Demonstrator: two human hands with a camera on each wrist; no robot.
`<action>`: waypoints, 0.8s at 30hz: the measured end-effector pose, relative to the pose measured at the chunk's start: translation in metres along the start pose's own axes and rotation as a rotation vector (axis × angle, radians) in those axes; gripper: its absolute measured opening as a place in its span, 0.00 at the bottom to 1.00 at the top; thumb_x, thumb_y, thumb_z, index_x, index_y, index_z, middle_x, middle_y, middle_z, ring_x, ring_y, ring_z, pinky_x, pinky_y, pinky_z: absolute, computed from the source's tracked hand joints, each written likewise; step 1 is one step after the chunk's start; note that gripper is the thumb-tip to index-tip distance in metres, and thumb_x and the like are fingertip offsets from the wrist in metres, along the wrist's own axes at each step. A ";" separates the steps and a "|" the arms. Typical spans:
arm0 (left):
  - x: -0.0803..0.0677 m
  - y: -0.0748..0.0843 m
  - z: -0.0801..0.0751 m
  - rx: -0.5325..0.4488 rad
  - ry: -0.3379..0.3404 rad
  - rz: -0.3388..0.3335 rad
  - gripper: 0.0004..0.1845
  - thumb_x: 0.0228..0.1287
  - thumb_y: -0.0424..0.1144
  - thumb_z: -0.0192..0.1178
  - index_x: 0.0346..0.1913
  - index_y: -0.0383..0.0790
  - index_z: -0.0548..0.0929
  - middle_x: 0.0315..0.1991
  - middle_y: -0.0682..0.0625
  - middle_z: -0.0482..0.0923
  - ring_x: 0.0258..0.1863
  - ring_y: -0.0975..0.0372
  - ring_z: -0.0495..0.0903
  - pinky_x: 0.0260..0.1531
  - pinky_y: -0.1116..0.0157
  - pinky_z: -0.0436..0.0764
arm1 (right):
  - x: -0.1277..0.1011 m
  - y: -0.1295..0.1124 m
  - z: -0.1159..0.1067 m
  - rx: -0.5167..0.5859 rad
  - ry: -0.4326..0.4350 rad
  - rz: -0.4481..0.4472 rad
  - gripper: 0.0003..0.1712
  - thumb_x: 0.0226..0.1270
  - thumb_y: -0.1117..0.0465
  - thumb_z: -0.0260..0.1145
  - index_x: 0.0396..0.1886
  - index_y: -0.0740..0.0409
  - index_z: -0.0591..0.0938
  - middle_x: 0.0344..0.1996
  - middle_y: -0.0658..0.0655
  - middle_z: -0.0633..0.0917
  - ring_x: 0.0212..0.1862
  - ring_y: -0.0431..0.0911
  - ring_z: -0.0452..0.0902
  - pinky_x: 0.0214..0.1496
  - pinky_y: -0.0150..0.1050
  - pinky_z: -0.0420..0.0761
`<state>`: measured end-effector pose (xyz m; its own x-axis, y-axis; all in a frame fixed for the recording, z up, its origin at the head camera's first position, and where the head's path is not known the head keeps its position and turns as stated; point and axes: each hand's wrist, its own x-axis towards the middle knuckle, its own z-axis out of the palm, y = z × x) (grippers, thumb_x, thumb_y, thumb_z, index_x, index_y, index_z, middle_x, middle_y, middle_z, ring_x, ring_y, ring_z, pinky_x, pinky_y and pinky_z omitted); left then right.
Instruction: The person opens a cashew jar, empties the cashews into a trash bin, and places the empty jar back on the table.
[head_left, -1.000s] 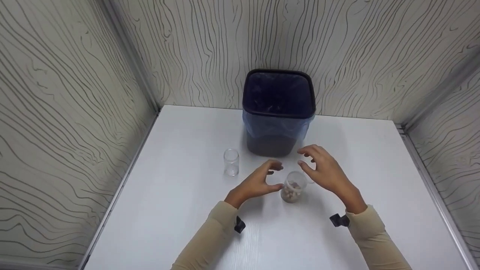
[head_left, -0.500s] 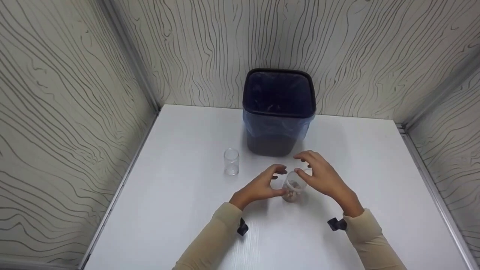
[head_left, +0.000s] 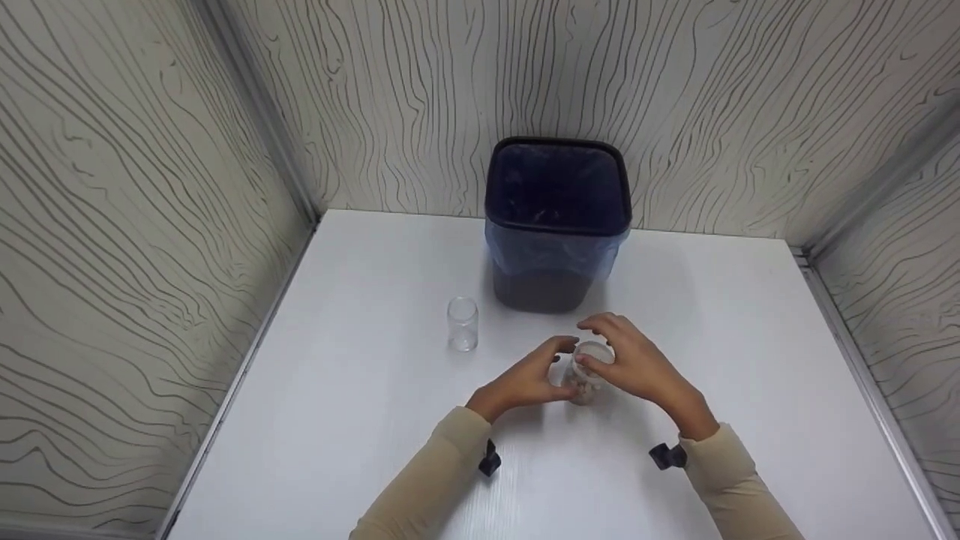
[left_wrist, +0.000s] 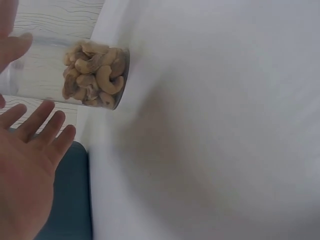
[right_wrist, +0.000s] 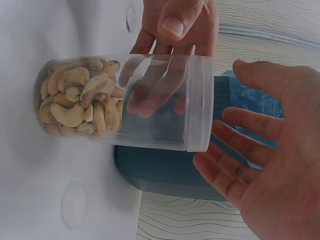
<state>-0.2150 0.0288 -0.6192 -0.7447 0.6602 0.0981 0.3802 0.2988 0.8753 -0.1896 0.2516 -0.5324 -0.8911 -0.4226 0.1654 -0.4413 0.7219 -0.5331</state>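
A clear lidless jar [head_left: 587, 377] with cashews in its bottom stands on the white table [head_left: 360, 390], and in the right wrist view the jar [right_wrist: 125, 102] fills the frame. My left hand [head_left: 551, 365] brackets it from the left, thumb on one side and straight fingers [left_wrist: 47, 125] on the other, with a gap to the jar [left_wrist: 75, 72]. My right hand [head_left: 600, 346] hovers at the jar's rim, its fingers [right_wrist: 245, 145] spread and holding nothing.
An empty clear jar [head_left: 463, 324] stands to the left. A dark bin [head_left: 556, 217] with a blue liner is behind, against the back wall. A clear round lid [right_wrist: 75, 205] lies on the table by the cashew jar. Patterned walls enclose three sides.
Both hands have drawn in toward the cashew jar; the right hand came down and left until its fingers are over the rim. The jar itself has stayed in place.
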 end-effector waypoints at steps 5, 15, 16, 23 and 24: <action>0.002 -0.004 0.006 -0.020 -0.005 -0.008 0.45 0.65 0.49 0.75 0.80 0.50 0.63 0.76 0.52 0.70 0.76 0.64 0.70 0.76 0.60 0.70 | -0.001 0.001 0.004 -0.003 -0.016 0.000 0.31 0.70 0.49 0.77 0.68 0.53 0.80 0.66 0.54 0.81 0.70 0.55 0.76 0.68 0.59 0.79; 0.008 -0.008 0.013 -0.039 -0.026 -0.008 0.47 0.65 0.51 0.74 0.81 0.44 0.61 0.76 0.47 0.71 0.75 0.59 0.72 0.75 0.63 0.71 | -0.003 0.000 0.007 -0.015 -0.054 0.001 0.33 0.66 0.52 0.78 0.69 0.54 0.80 0.67 0.55 0.81 0.70 0.55 0.74 0.70 0.58 0.77; 0.008 -0.008 0.014 -0.034 -0.024 -0.011 0.48 0.65 0.51 0.75 0.81 0.44 0.62 0.75 0.48 0.72 0.74 0.59 0.73 0.75 0.63 0.71 | -0.003 -0.001 0.007 -0.020 -0.053 -0.001 0.33 0.66 0.53 0.79 0.68 0.54 0.81 0.66 0.55 0.81 0.69 0.54 0.74 0.70 0.57 0.78; 0.008 -0.007 0.017 -0.002 -0.021 -0.021 0.49 0.66 0.53 0.74 0.83 0.50 0.59 0.78 0.50 0.69 0.76 0.64 0.69 0.77 0.62 0.69 | -0.004 -0.002 0.010 -0.041 -0.055 0.000 0.30 0.61 0.57 0.80 0.63 0.53 0.84 0.62 0.52 0.83 0.64 0.51 0.75 0.66 0.55 0.80; 0.008 -0.006 0.018 0.004 -0.019 -0.022 0.49 0.66 0.53 0.73 0.84 0.50 0.58 0.79 0.49 0.69 0.77 0.64 0.69 0.77 0.62 0.68 | -0.004 -0.002 0.010 -0.041 -0.055 0.000 0.29 0.61 0.58 0.80 0.62 0.53 0.84 0.62 0.52 0.84 0.64 0.51 0.75 0.66 0.55 0.80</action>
<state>-0.2137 0.0445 -0.6325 -0.7425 0.6662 0.0694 0.3657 0.3164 0.8753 -0.1845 0.2463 -0.5407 -0.8845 -0.4511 0.1189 -0.4462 0.7435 -0.4981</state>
